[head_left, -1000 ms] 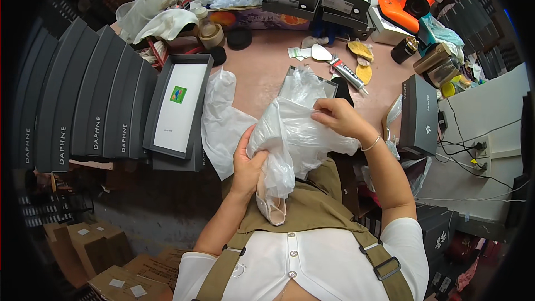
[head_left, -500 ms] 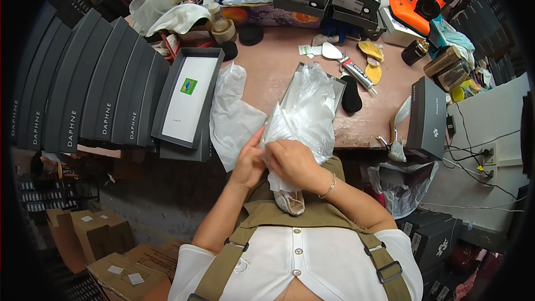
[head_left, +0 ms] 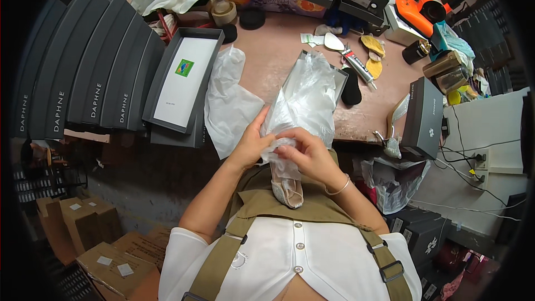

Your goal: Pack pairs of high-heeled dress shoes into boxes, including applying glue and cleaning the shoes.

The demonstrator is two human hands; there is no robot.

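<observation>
A glittery light-coloured shoe [head_left: 287,189] rests at my lap, its toe toward me, and its far part is covered by thin white wrapping paper [head_left: 278,159]. My left hand [head_left: 252,144] is closed on the left side of this paper, its fingers partly hidden beneath. From the right, my right hand [head_left: 307,155] pinches a crumpled fold of the paper between thumb and fingers. Just beyond both hands, a grey shoebox [head_left: 340,81] lies open at the table edge, mostly covered by crumpled, shiny white wrapping [head_left: 309,97].
Grey shoeboxes [head_left: 78,72] stand in a row at left, beside an open box lid [head_left: 178,92] and a loose white sheet [head_left: 225,100]. At right are a glue tube [head_left: 358,66], a black pad [head_left: 351,86], a heeled sandal [head_left: 394,128] and an upright shoebox [head_left: 423,117].
My right hand has turned so its thumb shows, and it has shifted slightly right with the paper. More of the shoe's toe is uncovered. The whole view has tilted a little.
</observation>
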